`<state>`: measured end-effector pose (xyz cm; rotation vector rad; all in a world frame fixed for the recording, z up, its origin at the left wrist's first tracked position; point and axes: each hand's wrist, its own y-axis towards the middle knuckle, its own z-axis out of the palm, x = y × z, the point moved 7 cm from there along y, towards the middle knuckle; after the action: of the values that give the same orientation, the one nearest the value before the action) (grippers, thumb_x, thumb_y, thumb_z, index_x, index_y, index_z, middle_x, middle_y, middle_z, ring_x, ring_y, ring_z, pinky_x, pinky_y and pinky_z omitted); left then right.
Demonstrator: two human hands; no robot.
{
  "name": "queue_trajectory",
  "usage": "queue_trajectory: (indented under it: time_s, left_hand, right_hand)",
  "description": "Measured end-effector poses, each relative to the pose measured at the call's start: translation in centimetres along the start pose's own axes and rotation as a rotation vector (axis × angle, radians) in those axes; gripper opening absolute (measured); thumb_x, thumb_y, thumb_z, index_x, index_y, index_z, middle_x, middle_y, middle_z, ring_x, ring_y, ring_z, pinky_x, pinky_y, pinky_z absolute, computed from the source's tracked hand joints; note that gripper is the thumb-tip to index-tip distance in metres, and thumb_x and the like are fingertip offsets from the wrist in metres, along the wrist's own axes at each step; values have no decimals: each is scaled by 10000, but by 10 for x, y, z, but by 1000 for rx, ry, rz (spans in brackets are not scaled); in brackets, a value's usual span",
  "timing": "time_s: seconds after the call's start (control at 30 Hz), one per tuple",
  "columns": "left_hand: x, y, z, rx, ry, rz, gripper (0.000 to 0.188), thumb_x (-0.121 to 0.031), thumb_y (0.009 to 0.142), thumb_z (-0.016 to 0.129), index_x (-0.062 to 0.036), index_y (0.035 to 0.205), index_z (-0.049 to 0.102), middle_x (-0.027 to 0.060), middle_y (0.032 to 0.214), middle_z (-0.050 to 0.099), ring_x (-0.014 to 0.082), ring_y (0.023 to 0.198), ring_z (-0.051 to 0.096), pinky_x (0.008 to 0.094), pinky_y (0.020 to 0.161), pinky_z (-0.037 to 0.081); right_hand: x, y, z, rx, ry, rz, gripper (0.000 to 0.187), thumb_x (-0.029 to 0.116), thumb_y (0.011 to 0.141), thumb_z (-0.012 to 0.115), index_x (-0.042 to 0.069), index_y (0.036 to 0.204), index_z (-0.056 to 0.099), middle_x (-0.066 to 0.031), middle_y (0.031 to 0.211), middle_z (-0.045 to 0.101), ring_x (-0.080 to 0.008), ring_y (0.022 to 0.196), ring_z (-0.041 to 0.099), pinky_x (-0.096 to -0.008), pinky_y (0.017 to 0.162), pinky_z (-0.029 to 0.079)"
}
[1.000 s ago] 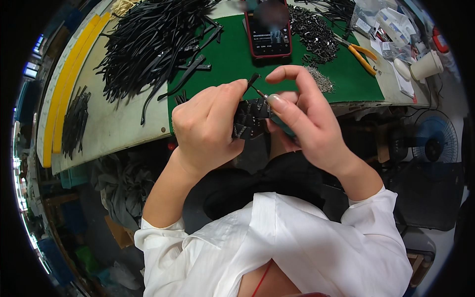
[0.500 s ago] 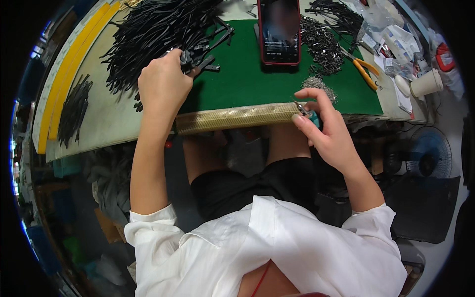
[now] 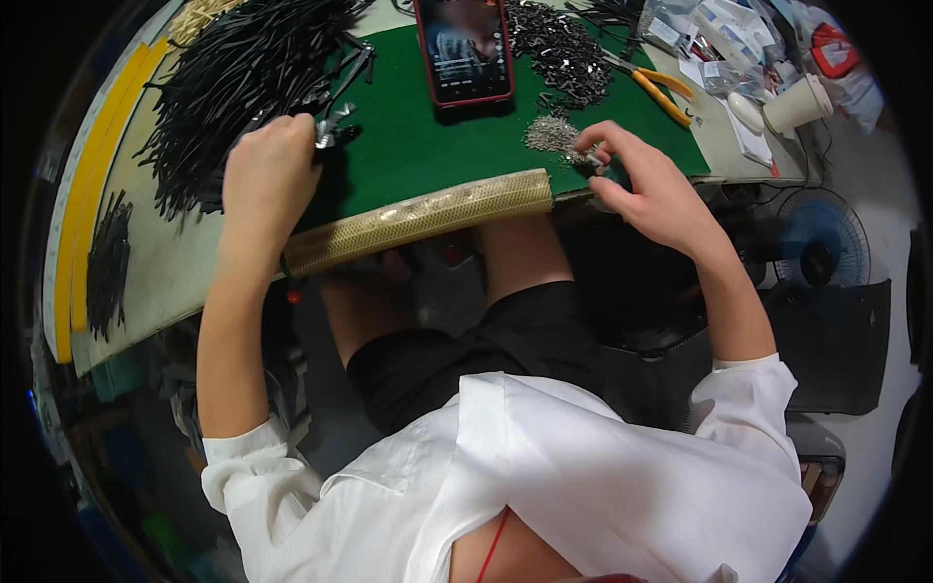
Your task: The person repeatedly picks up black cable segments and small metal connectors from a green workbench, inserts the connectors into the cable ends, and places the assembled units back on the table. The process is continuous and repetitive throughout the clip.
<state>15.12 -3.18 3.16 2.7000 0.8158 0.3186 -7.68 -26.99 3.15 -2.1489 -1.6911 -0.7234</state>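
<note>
My left hand (image 3: 267,175) is closed at the right edge of a large heap of thin black straps (image 3: 228,83). Shiny dark strap ends (image 3: 335,126) poke out past its fingers; what lies inside the fist is hidden. Over on the right, my right hand (image 3: 651,189) is curled, thumb and fingers partly apart, beside a little pile of tiny silver parts (image 3: 551,134). A small teal-handled tool with a metal tip sits in it, now mostly hidden by the fingers. Between my hands, a gold mesh-patterned roll (image 3: 423,219) lies along the front edge of the green mat (image 3: 389,160).
A phone (image 3: 465,53) stands on the mat. Behind the silver pile lies a heap of dark metal pieces (image 3: 569,58), with yellow-handled pliers (image 3: 666,92) beside it. Yellow strips (image 3: 92,194) and a smaller strap bundle (image 3: 109,262) lie left. A white cup (image 3: 802,102) stands far right.
The view has shifted, so the table appears further left and up. My right hand has moved from the roll's right end to the silver pile. My left hand stays closed by the strap heap.
</note>
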Motion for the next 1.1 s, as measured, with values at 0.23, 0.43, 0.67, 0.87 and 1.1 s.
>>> queue_trajectory:
  time_s: [0.23, 0.43, 0.67, 0.87, 1.1]
  left_hand:
    - [-10, 2, -55, -166, -482, -121, 191, -61, 780, 718, -5, 960, 683, 124, 742, 677, 257, 654, 657, 335, 627, 494]
    - [-22, -7, -58, -188, -912, -117, 173, -70, 843, 728, 32, 971, 674, 45, 717, 653, 60, 651, 580, 249, 599, 451]
    - [-41, -17, -49, -101, -1299, -178, 215, -20, 836, 668, 30, 1044, 689, 19, 809, 693, 66, 724, 629, 217, 699, 503]
    - [-41, -20, -40, -110, -1374, -195, 269, 13, 817, 645, 47, 1084, 649, 38, 847, 702, 87, 780, 674, 238, 750, 540]
    - [-44, -20, -41, -107, -1344, -186, 247, 4, 838, 691, 40, 1078, 646, 35, 857, 705, 89, 764, 674, 232, 722, 540]
  right_hand:
    - [12, 2, 8, 167, -200, -80, 276, 103, 854, 638, 76, 1122, 579, -127, 1035, 594, -321, 963, 617, -401, 844, 493]
    - [18, 5, 13, 163, -244, -74, 263, 106, 862, 638, 75, 1116, 576, -142, 1043, 609, -353, 948, 635, -424, 830, 502]
    - [17, 5, 13, 137, -243, -35, 252, 113, 871, 627, 71, 1113, 571, -150, 1040, 618, -363, 956, 637, -433, 835, 504]
    - [18, 5, 14, 122, -251, -70, 250, 122, 872, 624, 75, 1112, 572, -153, 1027, 618, -367, 952, 634, -436, 824, 507]
    - [15, 5, 13, 120, -276, -11, 259, 121, 864, 621, 72, 1113, 571, -164, 1013, 617, -371, 949, 634, -439, 821, 505]
